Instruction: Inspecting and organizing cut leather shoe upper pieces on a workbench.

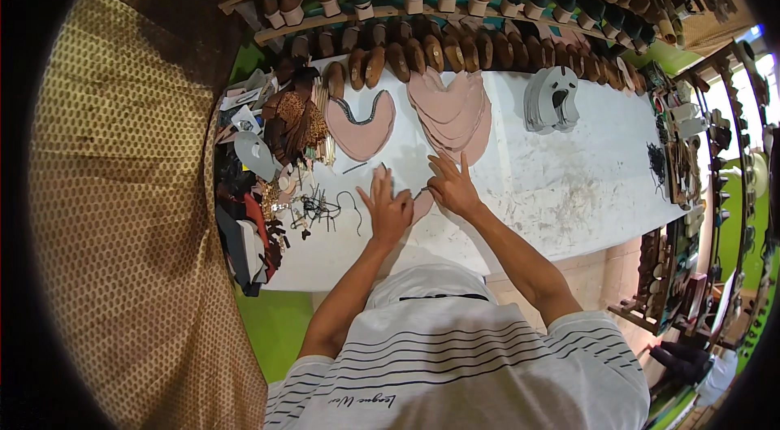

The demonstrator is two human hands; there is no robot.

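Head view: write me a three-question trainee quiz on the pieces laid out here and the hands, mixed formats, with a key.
1. True or false: the grey stack lies to the right of the pink stack.
2. Choose one. What shows between the left hand and the right hand?
A) a grey cut-out
B) a pink piece
C) a brown shoe form
3. Short answer: what runs along the inner curve of the lone U-shaped piece left of the pink stack?

Key: 1. True. 2. B. 3. A dark trim.
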